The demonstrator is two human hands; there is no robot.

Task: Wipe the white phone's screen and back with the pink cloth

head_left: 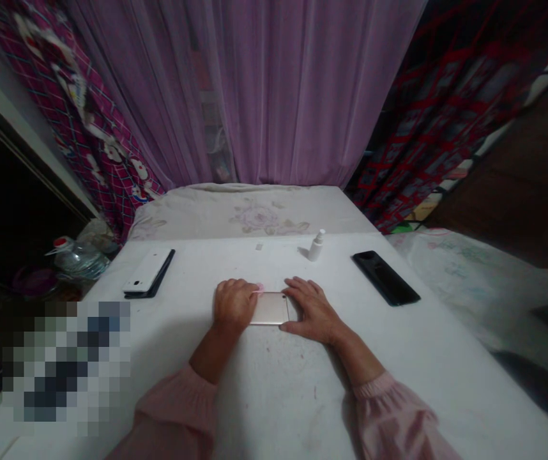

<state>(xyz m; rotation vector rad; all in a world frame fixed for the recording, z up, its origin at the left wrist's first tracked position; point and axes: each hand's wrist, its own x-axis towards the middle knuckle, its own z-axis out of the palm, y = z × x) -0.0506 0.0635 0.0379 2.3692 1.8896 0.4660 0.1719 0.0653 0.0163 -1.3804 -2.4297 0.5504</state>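
Tabletop [274, 396] bears a rose-gold smartphone [270, 308] lying flat between both hands, apparently boxed in to keep it steady: left hand [234, 305] and right hand [311, 312] rest open against its edges, unclenched, not lifting it.

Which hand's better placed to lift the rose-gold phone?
Right, probably. The right hand spreads across the rose-gold phone's right end, fingers by its far edge and thumb by its near edge. The left hand sits only at the phone's left end, beside a small pink item.
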